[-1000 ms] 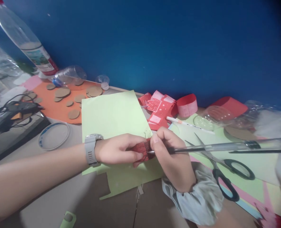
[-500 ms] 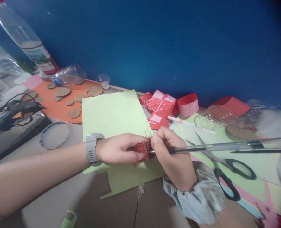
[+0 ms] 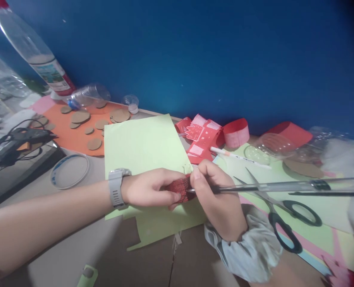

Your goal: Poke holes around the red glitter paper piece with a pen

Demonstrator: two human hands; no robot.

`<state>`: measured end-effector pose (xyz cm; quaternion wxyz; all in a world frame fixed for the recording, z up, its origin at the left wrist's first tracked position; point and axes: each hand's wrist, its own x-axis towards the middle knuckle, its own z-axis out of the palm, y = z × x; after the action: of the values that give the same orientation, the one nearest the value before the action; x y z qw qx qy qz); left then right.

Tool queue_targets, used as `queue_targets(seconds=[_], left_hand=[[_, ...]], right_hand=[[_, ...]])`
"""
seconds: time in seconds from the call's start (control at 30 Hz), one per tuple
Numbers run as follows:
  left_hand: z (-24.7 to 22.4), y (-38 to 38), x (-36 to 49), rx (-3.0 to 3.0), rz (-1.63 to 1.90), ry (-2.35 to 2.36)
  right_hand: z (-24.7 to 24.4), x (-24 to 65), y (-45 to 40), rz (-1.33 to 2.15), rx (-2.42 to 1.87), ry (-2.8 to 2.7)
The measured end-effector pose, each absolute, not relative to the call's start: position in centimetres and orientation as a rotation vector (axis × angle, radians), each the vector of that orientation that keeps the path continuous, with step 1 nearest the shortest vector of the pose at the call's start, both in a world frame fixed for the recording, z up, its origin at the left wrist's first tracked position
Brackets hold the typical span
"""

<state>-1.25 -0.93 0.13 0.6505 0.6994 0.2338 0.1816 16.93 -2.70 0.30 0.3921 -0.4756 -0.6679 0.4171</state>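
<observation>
The left hand (image 3: 148, 187), a grey watch at its wrist, lay palm-down with the forearm stretched across the counter (image 3: 60, 243) from 8 o'clock, its grip pinching a small red textured paper piece (image 3: 180, 187) between thumb and fingers. The right hand (image 3: 217, 195), wrist bent and wrapped in a grey scrunchie, came in from 5 o'clock, its grip pressed around a long clear-barrelled pen (image 3: 272, 186) whose tip touched the red piece. Both hovered over a pale green paper sheet (image 3: 143, 147); black-handled scissors (image 3: 284, 215) lay at 3 o'clock.
</observation>
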Motion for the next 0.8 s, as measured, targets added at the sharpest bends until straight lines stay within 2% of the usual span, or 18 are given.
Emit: queue_targets(seconds=[0.8], left_hand=[[0.33, -1.01, -1.13, 1.573, 0.422, 0.545]], right_hand=[[0.44, 16.91, -2.73, 1.117, -1.221, -1.663]])
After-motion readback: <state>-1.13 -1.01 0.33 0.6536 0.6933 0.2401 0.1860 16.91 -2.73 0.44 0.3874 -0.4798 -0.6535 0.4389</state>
